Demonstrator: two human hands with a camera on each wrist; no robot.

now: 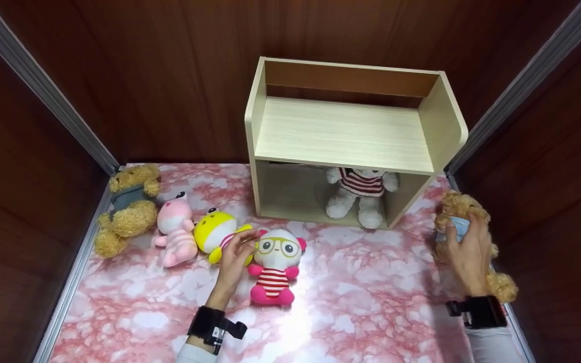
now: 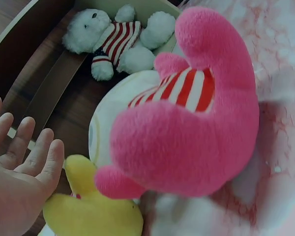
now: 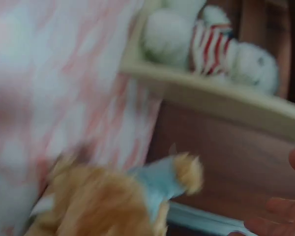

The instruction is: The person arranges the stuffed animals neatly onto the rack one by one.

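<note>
Glossy pink-and-white marbled surface (image 1: 361, 312) enclosed by dark wood-grain panels (image 1: 184, 75), pink-and-white plush panda (image 1: 274, 281) at lower centre beside left hand (image 1: 235, 257), golden plush bear (image 1: 459, 201) at right partly covered by right hand (image 1: 471, 254), fingers of both relaxed.

Dark wood-grain walls (image 1: 179, 80), metal strips (image 1: 44, 85), pink marbled surface (image 1: 371, 302)

Looks like soft cloth on the panda toy (image 1: 273, 276) and the yellow toy (image 1: 214, 236). Looks rough and curly on the brown bears (image 3: 103, 201), fluffy on the white bear (image 1: 361, 186). Shows smooth, matt wood on the shelf (image 1: 341, 131), metal on the corner rail (image 1: 44, 89), shine on the bench (image 1: 371, 302).
</note>
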